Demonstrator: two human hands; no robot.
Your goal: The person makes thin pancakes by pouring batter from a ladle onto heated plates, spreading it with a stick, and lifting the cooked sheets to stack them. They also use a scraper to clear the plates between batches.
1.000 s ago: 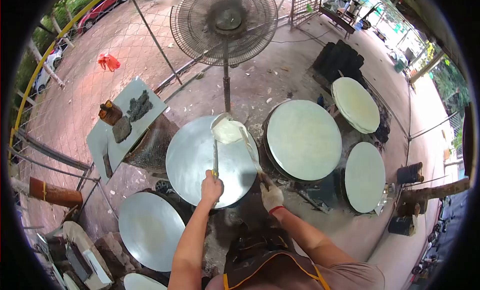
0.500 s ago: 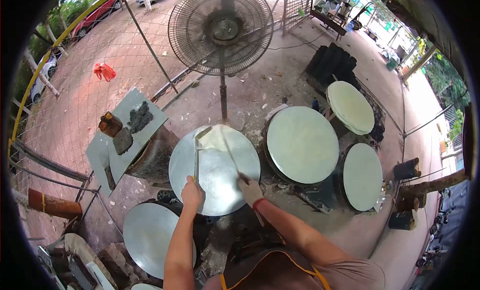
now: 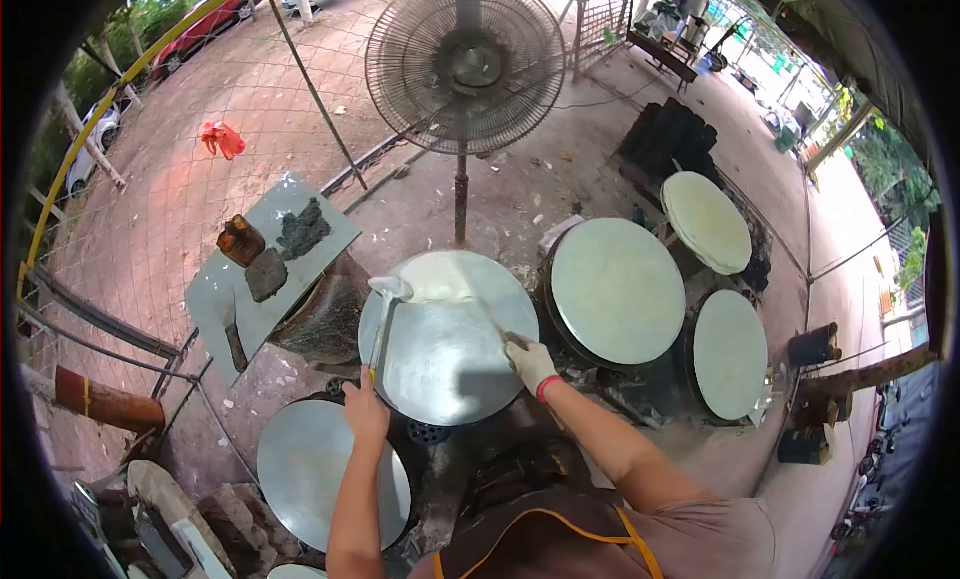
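Left hand clamped on a long flat metal spatula, gloved right hand clamped on a second thin blade; hands well apart, at opposite edges of the round grey metal griddle. Thin pale batter sheet lying at the griddle's far edge. Best to keep both blades low and flat, drawing evenly so the sheet stays whole. Half a second ago: hands closer together, blades angled inward.

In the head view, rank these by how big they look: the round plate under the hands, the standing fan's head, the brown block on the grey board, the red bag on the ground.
1. Fan head and round plate: look alike, and the plate is nearer.
2. Brown block.
3. Red bag, slightly smaller, but farther off.
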